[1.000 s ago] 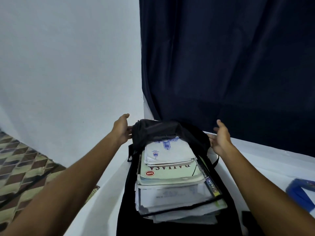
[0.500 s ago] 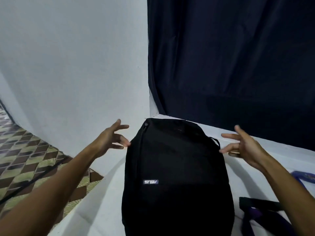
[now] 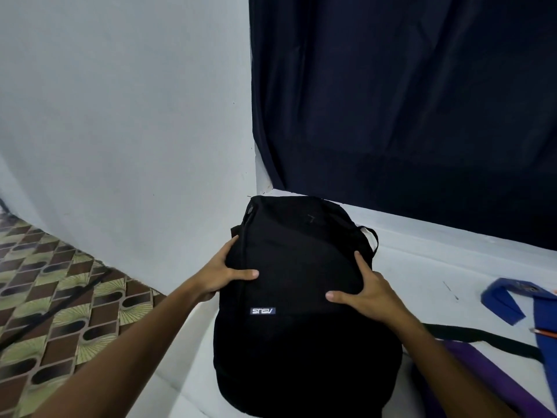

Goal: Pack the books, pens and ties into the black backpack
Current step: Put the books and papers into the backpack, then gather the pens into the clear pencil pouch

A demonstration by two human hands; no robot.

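Both of our hands lie on the black fabric backpack (image 3: 301, 297), one on each flank. Our left hand (image 3: 221, 274) clasps the left edge, thumb stretched across the front panel and fingers wrapped round the side seam by the zip. Our right hand (image 3: 366, 292) grips the right edge in the same way, thumb pointing inward over the front and index finger laid up along the side. Neither hand holds anything besides the bag.

We see the backpack lying flat on the white worktop (image 3: 422, 267), its front panel up and its flap closed, so nothing inside shows. A small white logo patch (image 3: 263, 311) sits on the lower left of the front, upside down from where we stand. A black carry loop (image 3: 370, 241) sticks out at the bag's far right shoulder.

To our right, near the bag, a purple cloth tie (image 3: 488, 378) lies on the worktop, with a black strap (image 3: 482, 334) running across just beyond it. Farther right a blue cloth tie (image 3: 506, 300) lies folded over, and at the frame's edge an orange pencil tip (image 3: 545, 332) rests on blue cloth.

To our left, below the worktop, we see a floor mat with a brown and green pattern (image 3: 60, 297). Beyond it rises a pale grey wall (image 3: 120, 116), and behind the backpack hangs a dark navy curtain (image 3: 407, 101).
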